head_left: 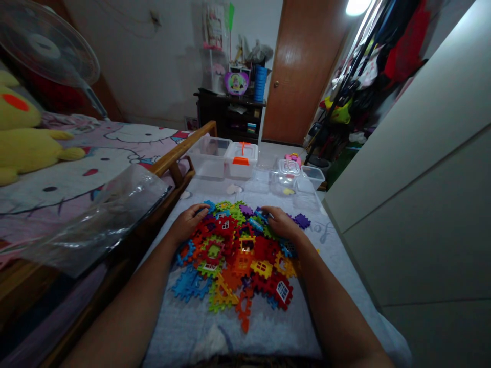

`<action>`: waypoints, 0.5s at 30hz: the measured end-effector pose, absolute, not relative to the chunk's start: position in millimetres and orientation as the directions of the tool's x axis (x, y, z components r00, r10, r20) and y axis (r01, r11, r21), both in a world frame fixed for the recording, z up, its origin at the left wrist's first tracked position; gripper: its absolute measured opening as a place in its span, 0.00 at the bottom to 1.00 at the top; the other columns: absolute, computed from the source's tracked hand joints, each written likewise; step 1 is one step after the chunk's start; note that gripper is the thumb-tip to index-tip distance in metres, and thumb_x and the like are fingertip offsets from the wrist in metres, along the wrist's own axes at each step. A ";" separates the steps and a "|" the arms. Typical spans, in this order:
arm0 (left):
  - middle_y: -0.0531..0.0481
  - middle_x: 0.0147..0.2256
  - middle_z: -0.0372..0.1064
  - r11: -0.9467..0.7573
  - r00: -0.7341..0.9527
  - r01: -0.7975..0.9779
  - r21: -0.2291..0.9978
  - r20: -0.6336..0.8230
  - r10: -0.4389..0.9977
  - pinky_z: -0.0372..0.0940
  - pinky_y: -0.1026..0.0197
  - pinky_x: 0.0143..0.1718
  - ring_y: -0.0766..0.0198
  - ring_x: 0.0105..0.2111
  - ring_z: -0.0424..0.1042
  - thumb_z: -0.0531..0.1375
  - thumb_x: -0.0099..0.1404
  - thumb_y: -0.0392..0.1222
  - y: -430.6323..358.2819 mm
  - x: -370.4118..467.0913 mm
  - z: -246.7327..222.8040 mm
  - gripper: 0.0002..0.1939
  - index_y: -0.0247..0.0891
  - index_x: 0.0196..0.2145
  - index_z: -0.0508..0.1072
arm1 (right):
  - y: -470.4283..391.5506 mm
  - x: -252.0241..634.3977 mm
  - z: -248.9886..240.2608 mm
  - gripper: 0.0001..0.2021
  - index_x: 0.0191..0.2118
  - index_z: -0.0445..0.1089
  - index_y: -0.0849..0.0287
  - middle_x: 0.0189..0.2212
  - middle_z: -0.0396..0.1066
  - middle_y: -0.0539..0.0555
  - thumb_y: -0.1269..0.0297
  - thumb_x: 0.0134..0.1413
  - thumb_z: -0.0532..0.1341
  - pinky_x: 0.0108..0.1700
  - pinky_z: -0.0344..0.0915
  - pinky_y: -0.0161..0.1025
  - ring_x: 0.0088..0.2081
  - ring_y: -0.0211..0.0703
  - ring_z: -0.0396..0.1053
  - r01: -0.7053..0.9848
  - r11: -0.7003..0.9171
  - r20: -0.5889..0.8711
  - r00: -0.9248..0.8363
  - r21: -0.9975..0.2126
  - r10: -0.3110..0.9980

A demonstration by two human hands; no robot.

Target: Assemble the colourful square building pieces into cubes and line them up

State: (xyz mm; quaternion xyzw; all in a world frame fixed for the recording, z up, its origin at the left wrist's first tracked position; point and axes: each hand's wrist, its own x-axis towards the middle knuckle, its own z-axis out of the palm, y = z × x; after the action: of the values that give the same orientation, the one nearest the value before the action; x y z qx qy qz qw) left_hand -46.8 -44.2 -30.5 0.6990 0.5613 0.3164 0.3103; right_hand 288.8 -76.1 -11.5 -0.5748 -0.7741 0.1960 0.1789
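A loose pile of colourful toothed plastic pieces lies on the pale blue cloth; red, orange, green, blue, yellow and purple ones overlap. Some carry small window frames, such as the white one at the lower right. My left hand rests at the pile's upper left edge, fingers spread over blue and red pieces, holding nothing. Across from it, my right hand lies over the upper right part, fingers apart near blue and green pieces. Its fingertips touch the pile.
Beyond the pile stand clear plastic boxes, a lidded box with orange clasps and a small clear tub. A wooden rail and a clear plastic bag are on the left. White panels flank the right side.
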 end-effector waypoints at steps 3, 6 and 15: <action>0.42 0.51 0.75 -0.179 0.175 0.577 0.797 0.094 0.980 0.61 0.48 0.59 0.47 0.51 0.72 0.51 0.62 0.68 -43.8 -47.1 -33.1 0.34 0.37 0.49 0.76 | -79.2 293.2 -3.9 0.19 0.42 0.78 0.61 0.42 0.77 0.56 0.76 0.49 0.54 0.53 0.64 0.40 0.45 0.46 0.72 0.783 0.288 0.043 -0.318 -0.552 0.947; 0.42 0.50 0.75 -0.187 0.174 0.569 0.801 0.105 0.979 0.61 0.48 0.59 0.47 0.51 0.73 0.52 0.62 0.68 -42.8 -47.0 -35.1 0.34 0.37 0.48 0.76 | -78.9 298.8 1.2 0.16 0.34 0.78 0.60 0.34 0.77 0.52 0.75 0.49 0.53 0.44 0.66 0.37 0.37 0.42 0.72 0.724 0.240 -0.013 -0.325 -0.647 0.946; 0.42 0.50 0.75 -0.196 0.173 0.563 0.803 0.117 0.978 0.61 0.49 0.60 0.47 0.52 0.72 0.52 0.62 0.67 -42.2 -47.6 -36.0 0.32 0.37 0.47 0.77 | -43.3 287.6 -7.5 0.19 0.50 0.73 0.61 0.47 0.74 0.59 0.71 0.49 0.64 0.51 0.64 0.38 0.47 0.45 0.70 0.890 0.184 -0.040 -0.220 -0.418 0.975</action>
State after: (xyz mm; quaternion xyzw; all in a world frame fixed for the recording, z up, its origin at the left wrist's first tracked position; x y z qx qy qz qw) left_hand -47.6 -42.2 -36.0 0.6988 0.5513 0.3309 0.3133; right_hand 287.6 -43.3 -7.5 -0.6131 -0.7602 0.1794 0.1186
